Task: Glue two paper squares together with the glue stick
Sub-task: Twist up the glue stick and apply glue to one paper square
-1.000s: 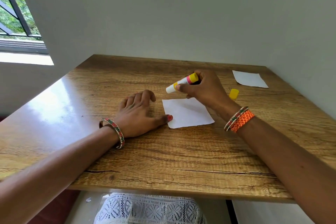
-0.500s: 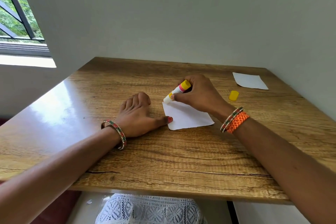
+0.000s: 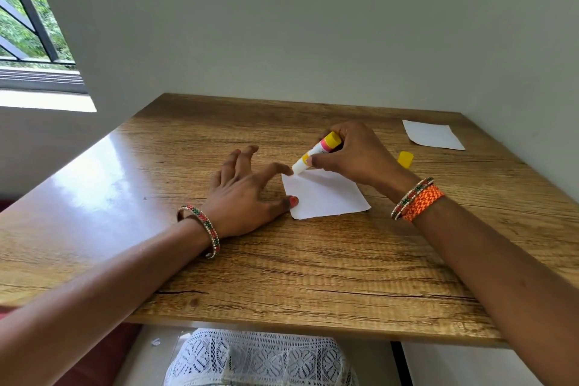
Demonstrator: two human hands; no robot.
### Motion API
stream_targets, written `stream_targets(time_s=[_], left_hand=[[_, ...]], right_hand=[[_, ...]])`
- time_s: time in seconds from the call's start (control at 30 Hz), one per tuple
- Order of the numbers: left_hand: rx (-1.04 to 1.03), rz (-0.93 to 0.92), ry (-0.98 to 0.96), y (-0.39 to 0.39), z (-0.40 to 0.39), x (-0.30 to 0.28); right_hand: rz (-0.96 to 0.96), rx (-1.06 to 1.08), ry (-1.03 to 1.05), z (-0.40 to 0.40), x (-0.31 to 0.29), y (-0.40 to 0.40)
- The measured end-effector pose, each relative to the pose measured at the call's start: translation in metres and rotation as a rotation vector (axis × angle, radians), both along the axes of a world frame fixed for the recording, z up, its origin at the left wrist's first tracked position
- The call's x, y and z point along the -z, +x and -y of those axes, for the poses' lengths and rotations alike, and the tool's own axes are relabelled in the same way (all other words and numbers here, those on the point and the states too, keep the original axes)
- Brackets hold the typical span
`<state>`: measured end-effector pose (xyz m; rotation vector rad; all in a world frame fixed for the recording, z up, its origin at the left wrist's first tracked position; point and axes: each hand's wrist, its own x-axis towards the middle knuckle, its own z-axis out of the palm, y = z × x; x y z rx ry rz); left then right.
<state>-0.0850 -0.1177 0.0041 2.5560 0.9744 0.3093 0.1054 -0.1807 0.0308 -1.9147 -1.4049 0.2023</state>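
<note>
Pressing glue stick (image 3: 316,152) tip onto paper square's (image 3: 326,197) far-left corner, right hand (image 3: 357,157) fingers wrapped around it, left hand (image 3: 244,194) fingers spread wide, thumb pinning the paper's near-left corner, second square (image 3: 434,135) near table's (image 3: 282,276) far-right corner

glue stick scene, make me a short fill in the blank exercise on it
1. The glue stick is held in the ____ hand.
2. Its tip touches the near paper square at the ____ corner.
3. The left hand's ____ presses that square's left edge.
4. The cap lying on the table is ____.

Answers: right; far-left; thumb; yellow
</note>
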Motion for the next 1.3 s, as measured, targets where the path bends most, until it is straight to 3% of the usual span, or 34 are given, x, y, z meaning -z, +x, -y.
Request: stream_targets(time_s=[1.3], left_hand=[[0.013, -0.013, -0.037, -0.002, 0.002, -0.002]], right_hand=[[-0.016, 0.252, -0.072, 0.032, -0.016, 0.035]])
